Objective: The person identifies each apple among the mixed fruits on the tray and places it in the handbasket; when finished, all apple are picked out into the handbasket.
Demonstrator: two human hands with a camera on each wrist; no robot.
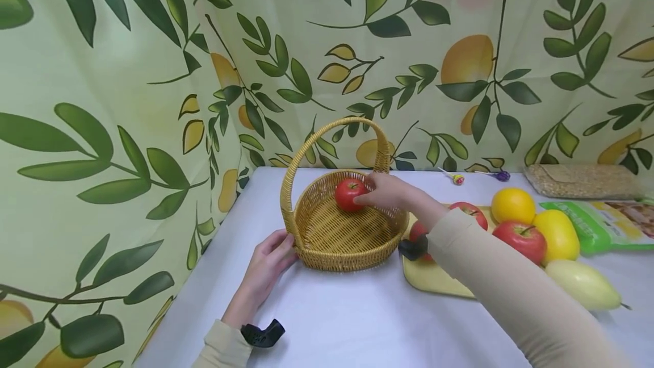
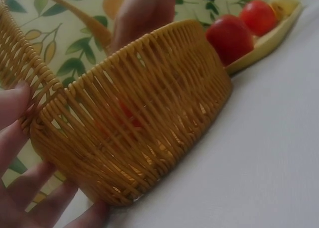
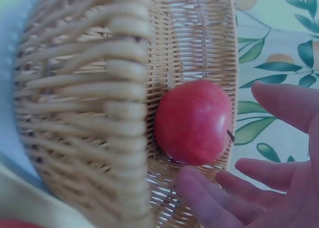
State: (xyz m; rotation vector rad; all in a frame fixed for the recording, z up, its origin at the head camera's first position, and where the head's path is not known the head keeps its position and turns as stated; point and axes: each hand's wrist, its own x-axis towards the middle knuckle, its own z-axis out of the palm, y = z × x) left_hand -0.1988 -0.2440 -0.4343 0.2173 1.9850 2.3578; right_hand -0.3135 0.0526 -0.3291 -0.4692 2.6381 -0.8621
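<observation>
A woven wicker basket (image 1: 352, 251) with a tall arched handle stands on the white table. A red apple (image 1: 349, 193) lies inside it against the far wall. My right hand (image 1: 386, 192) reaches over the right rim, fingertips at the apple's side. In the right wrist view its fingers (image 3: 209, 200) are spread loosely beside the apple (image 3: 193, 121), not curled round it. My left hand (image 1: 269, 259) rests against the basket's left outer wall by the handle base, with its fingers (image 2: 22, 185) straight along the weave (image 2: 149, 113).
Right of the basket a yellow tray (image 1: 434, 280) holds red apples (image 1: 521, 240), an orange (image 1: 512, 204) and a yellow fruit (image 1: 558, 235); a pale green fruit (image 1: 582, 284) lies beside it. A green packet (image 1: 610, 226), a grain bag (image 1: 582, 180) and lollipops (image 1: 456, 178) sit behind. Leaf-print cloth walls stand left and behind.
</observation>
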